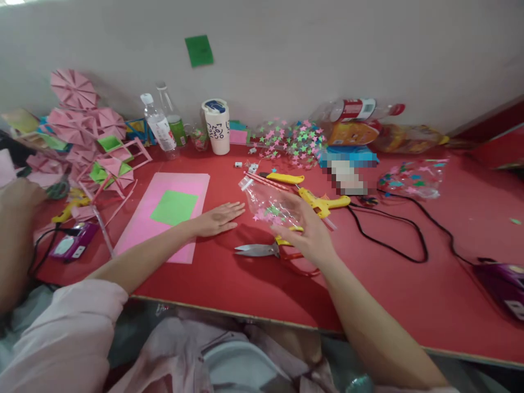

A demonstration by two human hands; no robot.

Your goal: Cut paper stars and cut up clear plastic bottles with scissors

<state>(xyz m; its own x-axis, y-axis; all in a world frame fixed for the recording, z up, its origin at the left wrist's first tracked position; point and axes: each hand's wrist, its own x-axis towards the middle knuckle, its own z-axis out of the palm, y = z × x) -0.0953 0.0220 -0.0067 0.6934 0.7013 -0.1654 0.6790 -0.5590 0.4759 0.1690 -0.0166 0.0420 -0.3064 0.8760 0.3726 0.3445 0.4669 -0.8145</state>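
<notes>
My right hand (311, 229) holds a clear plastic bag (268, 203) with small paper stars inside, lifted a little above the red table (368, 295). Its fingers curl round the bag's lower end. My left hand (219, 218) lies flat on the table with fingers stretched out, next to the right edge of a pink paper sheet (184, 188) that carries a green square (174, 207). Scissors (257, 250) with yellow handles lie just below my right hand.
A yellow glue gun (323, 203) with a black cord (393, 240), a yellow cutter (283, 178) and loose paper stars (292, 139) lie behind. Bottles (160, 126), a cup (216, 126) and pink folded paper shapes (82, 125) stand at the back left. Another person's arm (14, 234) is at left.
</notes>
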